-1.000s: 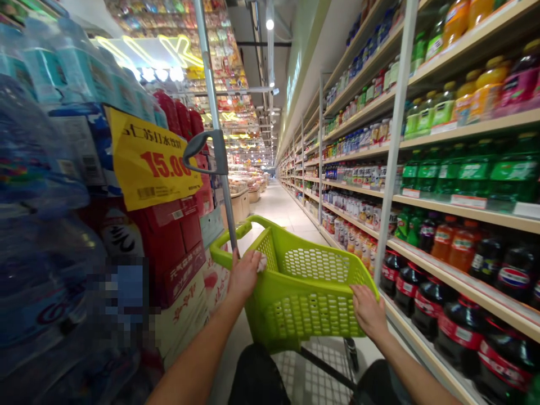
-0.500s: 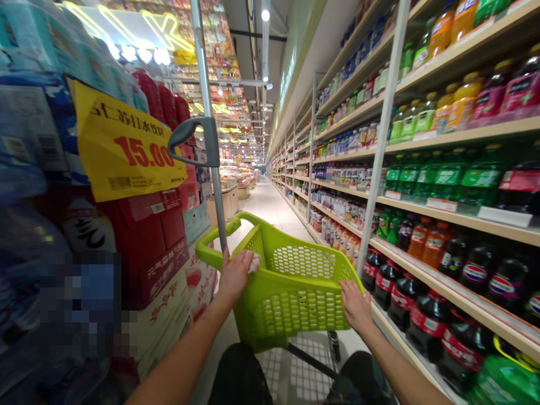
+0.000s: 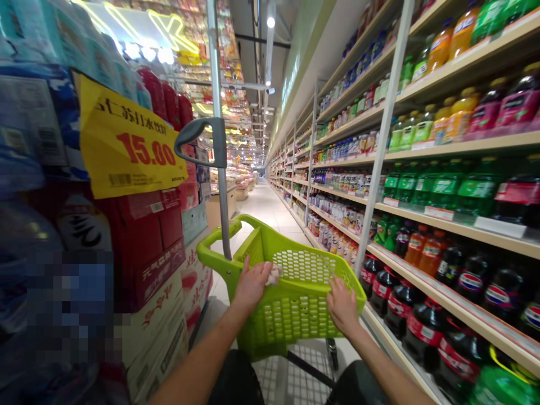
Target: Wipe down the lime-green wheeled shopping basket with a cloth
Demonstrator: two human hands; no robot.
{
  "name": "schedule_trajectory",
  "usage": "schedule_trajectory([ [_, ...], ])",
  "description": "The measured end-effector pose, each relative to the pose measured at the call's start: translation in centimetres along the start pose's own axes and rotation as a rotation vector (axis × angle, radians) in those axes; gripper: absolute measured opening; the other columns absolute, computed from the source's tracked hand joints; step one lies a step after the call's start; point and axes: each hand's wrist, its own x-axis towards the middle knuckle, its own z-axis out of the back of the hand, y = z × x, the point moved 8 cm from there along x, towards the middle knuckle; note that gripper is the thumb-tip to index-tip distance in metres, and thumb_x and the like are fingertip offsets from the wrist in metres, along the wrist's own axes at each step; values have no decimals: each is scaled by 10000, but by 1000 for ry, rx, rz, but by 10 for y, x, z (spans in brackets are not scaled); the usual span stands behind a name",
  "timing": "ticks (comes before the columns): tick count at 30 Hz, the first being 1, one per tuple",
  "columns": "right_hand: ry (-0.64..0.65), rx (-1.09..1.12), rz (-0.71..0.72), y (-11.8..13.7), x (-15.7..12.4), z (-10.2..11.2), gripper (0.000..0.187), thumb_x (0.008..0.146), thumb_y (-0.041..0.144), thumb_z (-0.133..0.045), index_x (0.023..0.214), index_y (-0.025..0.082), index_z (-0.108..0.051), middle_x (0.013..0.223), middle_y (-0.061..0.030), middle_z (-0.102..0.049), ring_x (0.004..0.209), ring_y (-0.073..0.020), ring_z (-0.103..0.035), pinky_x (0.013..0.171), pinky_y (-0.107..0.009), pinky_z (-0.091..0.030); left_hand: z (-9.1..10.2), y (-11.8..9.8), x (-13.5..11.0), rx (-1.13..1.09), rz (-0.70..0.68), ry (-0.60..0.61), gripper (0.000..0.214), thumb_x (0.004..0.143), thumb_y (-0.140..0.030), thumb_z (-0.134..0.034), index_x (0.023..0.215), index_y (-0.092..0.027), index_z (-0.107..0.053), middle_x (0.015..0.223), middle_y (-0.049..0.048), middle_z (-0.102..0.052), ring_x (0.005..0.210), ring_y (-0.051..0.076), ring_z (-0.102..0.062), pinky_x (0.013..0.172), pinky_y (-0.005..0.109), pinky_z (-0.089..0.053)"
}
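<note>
A lime-green plastic shopping basket (image 3: 295,306) sits on a wheeled cart frame in front of me in a supermarket aisle. My left hand (image 3: 252,284) rests on the basket's near rim at its left, fingers curled over a small crumpled white thing (image 3: 274,274). My right hand (image 3: 342,306) grips the near rim at its right, fingers bent over the edge. A grey metal pole with a grey handle (image 3: 198,135) rises from the cart just beyond my left hand. The basket looks empty inside.
Shelves of soft-drink bottles (image 3: 442,264) line the right side, close to the cart. On the left stand stacked red cartons (image 3: 156,247) and water packs with a yellow 15.00 price sign (image 3: 126,143). The tiled aisle floor (image 3: 270,205) runs straight ahead.
The cart has rolled forward along the aisle past the shelves. My hands have shifted inward along the basket's near rim, closer together.
</note>
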Motion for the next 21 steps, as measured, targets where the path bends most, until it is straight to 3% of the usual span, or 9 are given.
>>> schedule_trajectory([
  [4,-81,324,357,95,2,7,536,763,145,-382,1299,169,-394,1369,-106,-375,1265,-225,-314,1012,-449,-290,-24,-33,8,-93,-81,82,357,840,-140,-345,1175,-206,-449,1137,51,-610,1038,153,-555,1087,476,-119],
  [7,-41,415,473,139,1,0,633,696,127,-442,1322,164,-354,1356,-116,-388,1247,-227,-343,1002,-430,-317,-22,-22,6,-72,-62,115,434,808,-205,-403,1241,-172,-400,1243,102,-534,1151,201,-476,1076,521,-101],
  [11,-41,357,454,161,10,-5,654,657,132,-535,1295,171,-399,1300,-136,-443,1191,-268,-400,966,-441,-348,-9,4,-6,60,-37,139,537,728,-230,-473,1256,-167,-404,1315,124,-457,1245,267,-359,1059,557,-96],
  [15,-38,309,416,163,22,-6,460,715,88,-517,1149,241,-542,1156,-82,-557,1023,-222,-533,869,-363,-433,-6,9,-12,122,3,135,458,713,-143,-431,1163,-196,-503,1187,84,-567,1169,249,-440,1059,518,-153],
  [17,-58,329,418,149,22,-6,385,747,82,-489,1079,255,-580,1116,-58,-582,1007,-202,-544,851,-332,-447,-6,6,-12,114,6,116,435,725,-120,-402,1137,-198,-520,1136,75,-591,1133,235,-466,1055,502,-176],
  [19,-89,336,393,115,17,-7,360,757,75,-465,1043,249,-600,1142,-53,-575,1053,-194,-526,881,-323,-434,-4,3,-12,102,-9,94,433,727,-110,-397,1135,-194,-516,1127,77,-589,1128,229,-464,1055,493,-174],
  [21,-115,322,325,60,9,-6,372,748,62,-434,1033,224,-610,1183,-66,-554,1115,-195,-490,928,-329,-403,-3,2,-12,90,-19,72,433,722,-113,-410,1136,-194,-510,1137,80,-579,1144,234,-448,1060,491,-154],
])
